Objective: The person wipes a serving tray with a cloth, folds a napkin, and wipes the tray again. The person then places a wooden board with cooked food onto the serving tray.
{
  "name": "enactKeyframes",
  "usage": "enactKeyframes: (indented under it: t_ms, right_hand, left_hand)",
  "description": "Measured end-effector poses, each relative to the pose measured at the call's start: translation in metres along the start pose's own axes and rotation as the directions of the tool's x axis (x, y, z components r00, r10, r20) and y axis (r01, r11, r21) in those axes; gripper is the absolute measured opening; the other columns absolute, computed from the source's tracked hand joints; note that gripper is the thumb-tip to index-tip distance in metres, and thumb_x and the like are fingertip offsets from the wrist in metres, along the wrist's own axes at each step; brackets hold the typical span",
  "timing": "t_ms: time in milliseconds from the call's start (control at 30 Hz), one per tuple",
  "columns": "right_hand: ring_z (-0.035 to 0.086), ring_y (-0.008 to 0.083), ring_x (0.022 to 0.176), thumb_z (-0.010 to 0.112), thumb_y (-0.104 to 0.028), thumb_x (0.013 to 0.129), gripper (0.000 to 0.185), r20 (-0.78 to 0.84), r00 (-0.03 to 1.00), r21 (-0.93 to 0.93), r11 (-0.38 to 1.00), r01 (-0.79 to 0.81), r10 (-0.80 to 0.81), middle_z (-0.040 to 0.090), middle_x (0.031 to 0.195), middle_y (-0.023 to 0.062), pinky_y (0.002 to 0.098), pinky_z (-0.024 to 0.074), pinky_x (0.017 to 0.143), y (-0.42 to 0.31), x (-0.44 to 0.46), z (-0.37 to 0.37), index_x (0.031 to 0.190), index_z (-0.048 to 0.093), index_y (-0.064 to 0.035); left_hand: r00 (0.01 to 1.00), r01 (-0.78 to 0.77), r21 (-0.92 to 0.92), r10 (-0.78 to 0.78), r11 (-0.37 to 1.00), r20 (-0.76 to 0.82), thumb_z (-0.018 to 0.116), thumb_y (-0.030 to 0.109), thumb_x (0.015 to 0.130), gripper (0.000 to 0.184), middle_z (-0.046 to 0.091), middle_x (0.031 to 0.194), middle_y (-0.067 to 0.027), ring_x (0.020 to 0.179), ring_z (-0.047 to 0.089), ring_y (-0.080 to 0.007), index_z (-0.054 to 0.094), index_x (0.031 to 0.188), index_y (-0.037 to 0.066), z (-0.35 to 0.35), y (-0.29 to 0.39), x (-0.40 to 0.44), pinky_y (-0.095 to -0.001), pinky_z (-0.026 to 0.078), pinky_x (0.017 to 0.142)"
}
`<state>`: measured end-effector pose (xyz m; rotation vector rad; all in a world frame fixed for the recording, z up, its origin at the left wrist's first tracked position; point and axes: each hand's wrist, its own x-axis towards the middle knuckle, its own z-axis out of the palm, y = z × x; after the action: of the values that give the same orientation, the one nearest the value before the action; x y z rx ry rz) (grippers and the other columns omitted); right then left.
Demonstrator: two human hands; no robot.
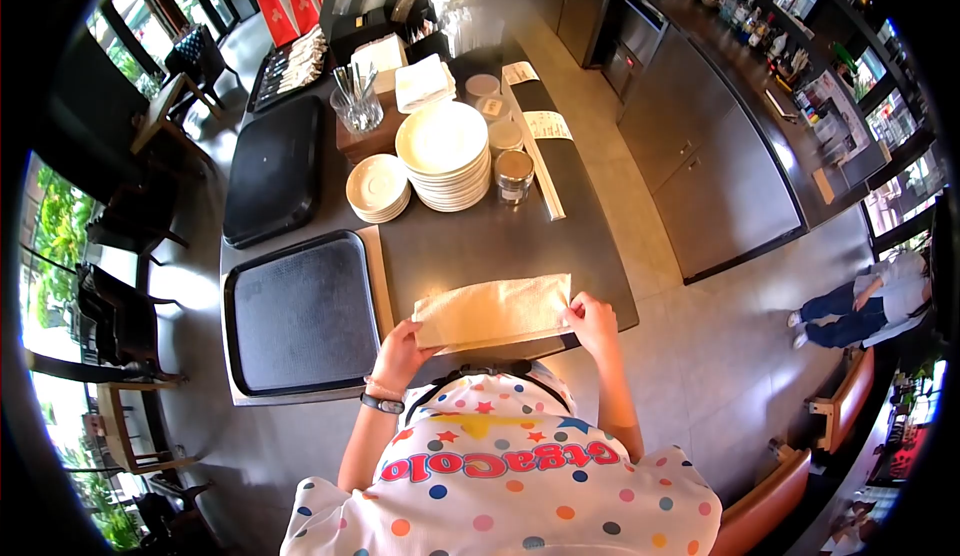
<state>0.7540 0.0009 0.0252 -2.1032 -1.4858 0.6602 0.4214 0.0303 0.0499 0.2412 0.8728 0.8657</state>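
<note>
A folded light-brown paper napkin (492, 312) is stretched sideways at the front edge of the dark table, held at both ends. My left hand (400, 354) pinches its lower left corner, and a band and watch circle that wrist. My right hand (592, 324) grips the right end between thumb and fingers. To the left of the napkin lies a black serving tray (298, 318), with a strip of brown board (378, 281) showing along its right side.
Behind stand a tall stack of white plates (444, 156), small saucers (378, 188), a lidded jar (514, 178) and a glass of cutlery (357, 106). More black trays (272, 171) lie at left. Red bags (290, 6) stand at the back. A person (870, 301) is at far right.
</note>
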Motion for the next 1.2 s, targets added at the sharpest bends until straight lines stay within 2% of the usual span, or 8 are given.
enactKeyframes:
  t_ms: [133,233,267,333,467,667,933,1200]
  right_hand:
    - [0.061,0.0352,0.071,0.065,-0.020,0.078,0.019,-0.052,0.997,0.111,0.992,0.054,-0.049,0.063,0.078,0.0139,0.0431,0.0477,0.063,-0.003,0.005,-0.003,0.079,0.054,-0.0051]
    - [0.061,0.0345,0.071,0.066,-0.019,0.077,0.020,-0.066,0.998,0.126,0.992,0.017,-0.008,0.062,0.076,0.0144,0.0420,0.0478,0.063,-0.004,0.007,-0.008,0.081,0.052,-0.0050]
    - [0.061,0.0342,0.071,0.066,-0.019,0.077,0.021,-0.058,0.998,0.126,0.992,0.020,-0.013,0.061,0.075,0.0142,0.0419,0.0478,0.063,0.000,0.007,-0.007,0.083,0.052,-0.0050]
    - [0.061,0.0336,0.070,0.067,-0.019,0.076,0.023,-0.043,0.999,0.125,0.992,0.031,-0.025,0.061,0.074,0.0138,0.0415,0.0478,0.063,0.011,0.006,-0.001,0.085,0.050,-0.0051]
    - [0.061,0.0324,0.070,0.070,-0.023,0.074,0.030,-0.034,0.998,0.092,0.994,0.052,-0.049,0.061,0.075,0.0120,0.0411,0.0479,0.062,0.015,0.001,0.007,0.089,0.051,-0.0055]
    - [0.060,0.0321,0.074,0.071,-0.029,0.072,0.036,-0.074,0.997,0.008,1.000,0.024,-0.023,0.060,0.080,0.0134,0.0415,0.0478,0.066,-0.007,0.007,-0.002,0.091,0.053,-0.0035]
    - [0.056,0.0281,0.072,0.071,-0.020,0.071,0.026,-0.159,0.968,-0.115,0.977,0.178,-0.195,0.056,0.078,0.0131,0.0374,0.0460,0.065,-0.005,0.022,0.017,0.081,0.053,-0.0034]
    - [0.059,0.0357,0.068,0.063,-0.010,0.073,0.018,-0.127,0.978,0.176,0.967,0.186,-0.165,0.059,0.075,0.0155,0.0403,0.0477,0.061,-0.015,0.026,0.020,0.085,0.050,-0.0033]
  left_hand:
    - [0.979,-0.035,-0.133,0.060,0.991,0.194,0.038,0.013,0.091,0.029,0.051,0.125,-0.0155,0.118,0.050,-0.0300,0.047,0.115,0.000,0.019,0.008,-0.003,-0.0495,0.042,0.099]
    - [0.994,-0.095,-0.044,0.097,0.994,0.044,0.040,0.017,0.091,0.028,0.057,0.111,-0.0147,0.105,0.057,-0.0265,0.051,0.112,-0.001,0.019,0.004,-0.004,-0.0387,0.051,0.090]
    - [0.995,-0.086,0.180,0.093,0.980,-0.030,0.044,0.015,0.091,0.024,0.058,0.106,-0.0128,0.100,0.059,-0.0235,0.052,0.107,0.000,0.005,0.000,0.000,-0.0363,0.053,0.085]
    - [0.976,-0.011,0.585,0.136,0.811,-0.169,0.050,0.012,0.089,0.015,0.060,0.097,-0.0090,0.090,0.061,-0.0176,0.056,0.097,0.002,-0.039,-0.014,0.015,-0.0313,0.056,0.074]
    - [0.914,-0.180,0.818,0.401,0.546,-0.066,0.066,0.010,0.081,0.018,0.060,0.075,-0.0059,0.065,0.059,-0.0096,0.052,0.083,0.000,-0.039,-0.022,0.007,-0.0264,0.052,0.048]
    - [0.666,-0.138,0.972,0.708,-0.191,0.234,0.066,0.022,0.083,0.028,0.054,0.080,-0.0134,0.068,0.055,-0.0241,0.058,0.073,-0.003,-0.020,-0.017,0.013,-0.0348,0.045,0.059]
    - [0.639,-0.150,0.937,0.692,-0.316,0.336,0.071,0.020,0.070,0.024,0.054,0.091,-0.0139,0.089,0.050,-0.0314,0.061,0.072,-0.002,-0.017,-0.014,0.012,-0.0392,0.042,0.080]
    - [0.745,-0.125,0.979,0.637,-0.158,0.198,0.073,0.010,0.060,0.031,0.049,0.094,-0.0155,0.095,0.046,-0.0351,0.055,0.085,0.005,-0.020,-0.016,0.022,-0.0402,0.040,0.085]
